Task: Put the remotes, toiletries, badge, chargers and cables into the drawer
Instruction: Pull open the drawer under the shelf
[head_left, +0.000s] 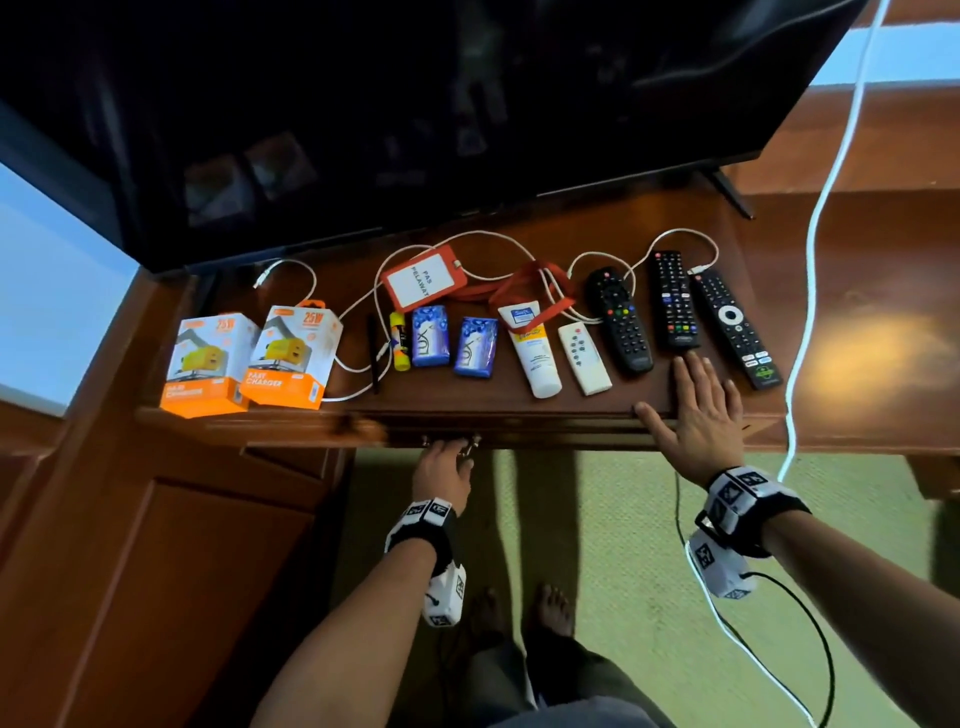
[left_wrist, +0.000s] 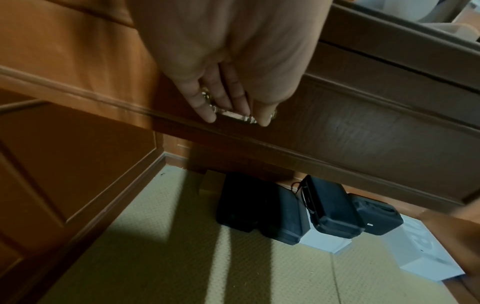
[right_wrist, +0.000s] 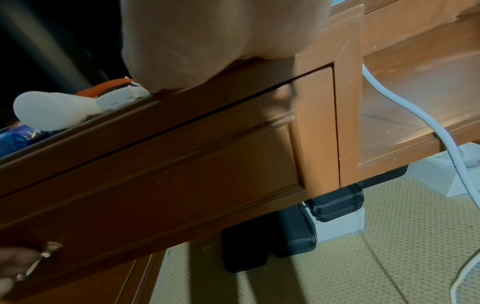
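My left hand grips the metal handle of the drawer under the desk top; the drawer front sits shut. My right hand lies flat, fingers spread, on the desk's front edge just before three black remotes. Along the desk from left to right lie two orange charger boxes, a pen, a glue stick, two blue soap bars, a white tube and a small white remote. Behind them lie an orange badge and white cables.
A large dark TV stands over the back of the desk. A thick white cable hangs down at the right. Black cases and white boxes sit on the green carpet under the desk. A wooden cabinet stands at the left.
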